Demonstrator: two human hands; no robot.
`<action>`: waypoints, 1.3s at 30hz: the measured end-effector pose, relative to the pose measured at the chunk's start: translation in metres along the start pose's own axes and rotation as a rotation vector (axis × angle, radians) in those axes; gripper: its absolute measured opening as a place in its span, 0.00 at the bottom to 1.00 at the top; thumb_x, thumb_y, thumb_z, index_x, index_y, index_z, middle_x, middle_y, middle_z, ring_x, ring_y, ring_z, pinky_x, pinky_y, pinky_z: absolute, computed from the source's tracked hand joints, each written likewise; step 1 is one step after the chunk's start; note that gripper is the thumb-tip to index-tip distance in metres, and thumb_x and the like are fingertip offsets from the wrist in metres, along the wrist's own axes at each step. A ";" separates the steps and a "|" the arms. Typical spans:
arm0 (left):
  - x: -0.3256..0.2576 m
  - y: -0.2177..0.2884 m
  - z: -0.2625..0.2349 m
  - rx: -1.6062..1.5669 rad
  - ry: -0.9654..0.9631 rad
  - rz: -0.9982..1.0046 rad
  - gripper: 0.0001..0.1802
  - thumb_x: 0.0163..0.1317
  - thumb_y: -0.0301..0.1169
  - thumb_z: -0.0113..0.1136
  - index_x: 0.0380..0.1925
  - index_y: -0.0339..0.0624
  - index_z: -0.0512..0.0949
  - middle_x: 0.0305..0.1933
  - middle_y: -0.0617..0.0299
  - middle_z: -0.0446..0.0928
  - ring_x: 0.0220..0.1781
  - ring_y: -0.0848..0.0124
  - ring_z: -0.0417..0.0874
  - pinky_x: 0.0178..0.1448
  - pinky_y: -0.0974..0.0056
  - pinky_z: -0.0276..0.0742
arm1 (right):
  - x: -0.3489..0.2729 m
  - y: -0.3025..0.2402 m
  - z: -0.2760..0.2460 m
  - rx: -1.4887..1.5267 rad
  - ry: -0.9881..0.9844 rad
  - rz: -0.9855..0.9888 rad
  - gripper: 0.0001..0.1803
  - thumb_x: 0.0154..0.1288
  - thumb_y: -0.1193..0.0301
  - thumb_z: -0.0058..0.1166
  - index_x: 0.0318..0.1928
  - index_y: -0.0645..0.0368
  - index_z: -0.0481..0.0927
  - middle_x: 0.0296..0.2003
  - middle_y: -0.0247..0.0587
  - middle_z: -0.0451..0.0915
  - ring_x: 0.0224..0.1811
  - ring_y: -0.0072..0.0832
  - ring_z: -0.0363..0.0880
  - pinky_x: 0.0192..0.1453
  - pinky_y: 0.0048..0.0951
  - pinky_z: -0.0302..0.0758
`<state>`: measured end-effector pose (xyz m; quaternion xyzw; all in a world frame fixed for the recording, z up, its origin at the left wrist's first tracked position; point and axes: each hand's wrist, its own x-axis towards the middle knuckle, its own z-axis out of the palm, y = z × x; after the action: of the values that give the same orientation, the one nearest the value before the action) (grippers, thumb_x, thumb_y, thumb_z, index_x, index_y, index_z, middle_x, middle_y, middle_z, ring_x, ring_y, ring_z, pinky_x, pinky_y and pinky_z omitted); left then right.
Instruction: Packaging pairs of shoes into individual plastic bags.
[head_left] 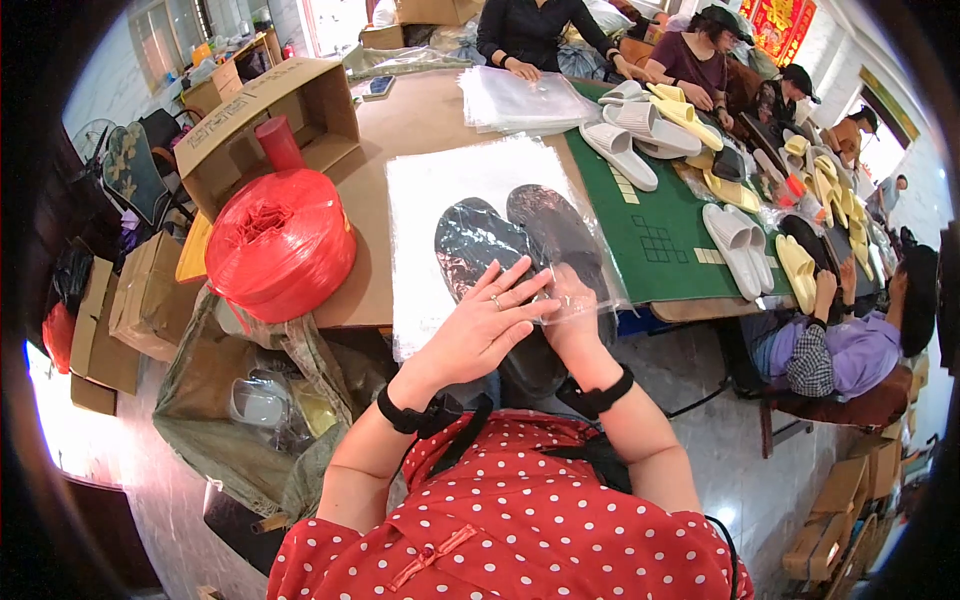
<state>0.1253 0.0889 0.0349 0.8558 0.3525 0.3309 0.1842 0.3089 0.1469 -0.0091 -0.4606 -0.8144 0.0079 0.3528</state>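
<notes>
At table edge, left hand (487,318) flat and open, right hand (572,312) pinching clear bag (560,250) around dark slippers (520,245): light, slick film, probably best gripped at open end.

Left hand (487,322) lies flat, fingers (520,280) spread, on a clear plastic bag (590,290) holding a pair of dark slippers (520,240). Right hand (572,318) rests just beside it on the bag's near end, partly under the film. The bag sits on a stack of clear bags (440,190) at the near edge of the tabletop (420,115). A red spool of twine (280,243) stands to the left, an open cardboard box (265,115) behind it. White and yellow slippers (650,125) lie on a green mat (660,225); other people sit at the far and right sides.
</notes>
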 end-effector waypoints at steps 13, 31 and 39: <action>-0.029 0.000 -0.026 -0.288 -0.048 -0.012 0.23 0.75 0.37 0.43 0.61 0.44 0.80 0.77 0.56 0.65 0.83 0.53 0.51 0.84 0.45 0.32 | 0.098 -0.010 0.063 -0.039 0.100 0.188 0.13 0.71 0.64 0.54 0.36 0.63 0.77 0.37 0.55 0.78 0.38 0.54 0.83 0.41 0.48 0.81; -0.092 -0.021 -0.014 0.213 0.401 -0.540 0.32 0.59 0.27 0.64 0.66 0.47 0.73 0.53 0.48 0.78 0.49 0.55 0.82 0.53 0.58 0.79 | -0.030 -0.021 -0.083 0.960 -0.934 -0.058 0.14 0.67 0.67 0.64 0.50 0.60 0.85 0.44 0.41 0.86 0.49 0.28 0.83 0.52 0.30 0.78; -0.107 -0.026 0.007 -0.230 0.607 -0.593 0.26 0.67 0.17 0.47 0.64 0.41 0.75 0.34 0.60 0.85 0.35 0.76 0.83 0.44 0.69 0.79 | -0.026 0.029 -0.080 0.684 -0.045 0.373 0.06 0.61 0.73 0.67 0.38 0.58 0.83 0.30 0.32 0.79 0.33 0.22 0.77 0.37 0.26 0.72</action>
<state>0.0609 0.0286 -0.0315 0.5556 0.5819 0.5372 0.2533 0.3854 0.1185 0.0267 -0.4561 -0.6746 0.3533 0.4605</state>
